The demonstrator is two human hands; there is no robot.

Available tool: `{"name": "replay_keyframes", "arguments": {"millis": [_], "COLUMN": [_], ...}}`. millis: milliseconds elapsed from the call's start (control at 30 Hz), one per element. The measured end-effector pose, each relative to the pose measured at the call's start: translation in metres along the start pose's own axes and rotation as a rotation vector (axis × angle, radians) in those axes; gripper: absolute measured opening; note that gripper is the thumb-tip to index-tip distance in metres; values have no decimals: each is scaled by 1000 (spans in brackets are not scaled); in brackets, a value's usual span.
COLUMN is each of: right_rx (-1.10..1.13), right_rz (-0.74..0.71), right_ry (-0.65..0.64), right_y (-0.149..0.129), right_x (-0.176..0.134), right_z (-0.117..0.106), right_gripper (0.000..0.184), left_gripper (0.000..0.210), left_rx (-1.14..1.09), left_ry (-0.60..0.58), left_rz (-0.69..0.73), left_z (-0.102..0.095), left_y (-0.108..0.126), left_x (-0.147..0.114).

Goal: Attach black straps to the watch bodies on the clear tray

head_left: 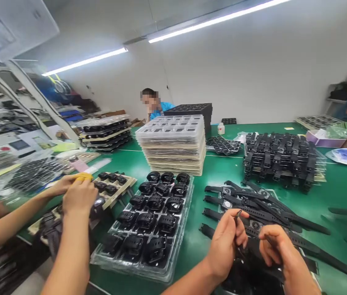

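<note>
Between my left thumb and fingers (227,241) I pinch a thin black strap piece (238,216), held up above the table's (222,166) near edge, toward its right. My right hand (279,248) is curled just beside it, fingertips bent in by something dark; I can't tell whether they grip it. Under both hands, at that same near edge, lie glossy black pieces (238,275), partly hidden.

Just beyond my hands, black watches (256,224) with long straps lie spread side by side, some overlapping. To the left of my hands a clear tray (178,262) stretches from near the table's near edge inward, its compartments filled with watches whose straps are looped closed.

Beyond that tray's far edge stands a tall stack of pale trays (175,151); well to its right is a pile of strapped watches (279,157). Past the tray's left edge, a co-worker's hands (79,196) hold a yellow cloth (83,176) beside a cream tray (129,182) of watches. At the table's far edge a person in blue (163,107) sits partly behind the stack, and a small white bottle (221,128) stands nearby.
</note>
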State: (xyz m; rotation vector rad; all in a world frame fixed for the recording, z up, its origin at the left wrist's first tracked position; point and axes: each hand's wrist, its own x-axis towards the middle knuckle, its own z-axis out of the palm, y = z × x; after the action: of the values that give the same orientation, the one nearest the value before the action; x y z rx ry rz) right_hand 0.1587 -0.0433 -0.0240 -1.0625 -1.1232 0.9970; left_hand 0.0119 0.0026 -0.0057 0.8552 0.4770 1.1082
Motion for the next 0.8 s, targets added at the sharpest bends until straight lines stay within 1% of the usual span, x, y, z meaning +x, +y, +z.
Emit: {"name": "replay_keyframes", "arguments": {"millis": [67, 100, 167, 233, 300, 367, 433, 633, 733, 800], "right_rx": [-81, -113, -121, -69, 8, 84, 161, 342, 374, 371], "right_rz": [87, 106, 107, 112, 171, 239, 274, 257, 267, 280], "right_ry": [74, 115, 179, 221, 228, 209, 208, 213, 238, 251], "right_y": [-4, -7, -11, -15, -18, -20, -21, -24, -25, -26], "right_x": [-6, -8, -9, -9, -8, -8, -8, -11, -11, -12], "right_z": [9, 13, 20, 25, 29, 32, 34, 42, 44, 45], "right_gripper": [46, 43, 39, 39, 40, 43, 44, 39, 39, 42], "left_gripper": [49, 48, 44, 40, 38, 38, 38, 40, 40, 40], "left_rx": [25, 54, 137, 226, 297, 333, 356, 460, 469, 470], "left_ry": [-29, -43, -63, -69, -73, -77, -87, -101, -109, -109], "left_rz": [3, 1, -6, 0, 29, 57, 64, 97, 105, 103], "left_z": [-1, -2, -3, -5, -7, -7, -6, 2, 3, 2], "left_y": [4, 5, 4, 2, 0, -1, 0, 6, 7, 7], "left_x": [-1, -3, -7, -10, -12, -12, -12, -12, -11, -10]}}
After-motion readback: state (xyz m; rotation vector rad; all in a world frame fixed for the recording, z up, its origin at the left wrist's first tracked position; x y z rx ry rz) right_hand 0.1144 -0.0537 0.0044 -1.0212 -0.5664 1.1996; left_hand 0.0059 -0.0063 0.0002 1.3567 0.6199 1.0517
